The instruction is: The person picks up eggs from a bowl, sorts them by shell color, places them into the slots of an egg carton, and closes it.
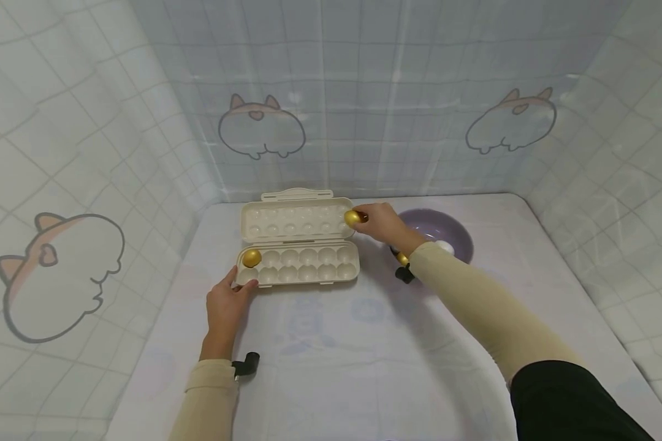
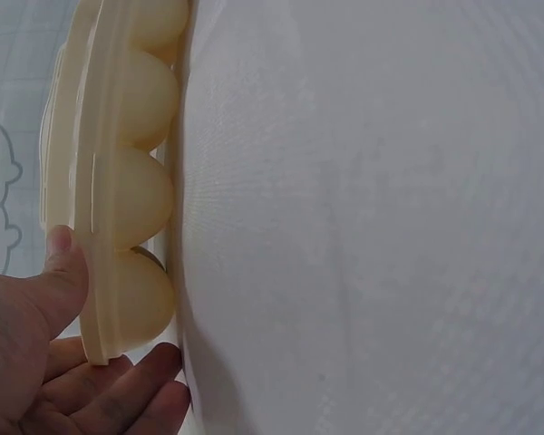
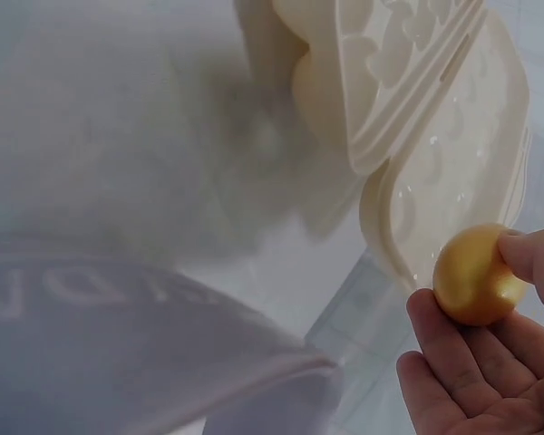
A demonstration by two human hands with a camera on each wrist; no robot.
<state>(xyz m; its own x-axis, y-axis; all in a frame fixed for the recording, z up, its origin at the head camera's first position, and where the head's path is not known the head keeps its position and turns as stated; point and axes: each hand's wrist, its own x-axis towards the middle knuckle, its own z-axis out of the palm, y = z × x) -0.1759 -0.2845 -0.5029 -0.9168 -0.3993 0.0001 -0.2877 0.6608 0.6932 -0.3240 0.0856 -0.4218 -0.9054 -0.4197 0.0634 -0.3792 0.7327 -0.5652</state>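
Note:
An open cream egg carton [image 1: 298, 285] lies on the table, its lid [image 1: 298, 219] folded back behind the cup tray. One gold egg [image 1: 251, 258] sits in the back row at the tray's left end. My left hand [image 1: 227, 306] holds the tray's front left corner; in the left wrist view the thumb of that hand [image 2: 63, 362] is on the rim and the fingers are beneath. Pinched between thumb and fingers of my right hand [image 1: 383, 225] is another gold egg [image 1: 353, 218], at the lid's right end. The right wrist view shows this egg [image 3: 479, 275] near the lid [image 3: 444, 172].
A purple bowl [image 1: 459, 236] stands right of the carton, partly behind my right forearm, with a white egg [image 1: 444, 247] inside. Something gold shows beside my right wrist. Patterned sheeting [image 1: 364, 122] rises behind the table and at both sides.

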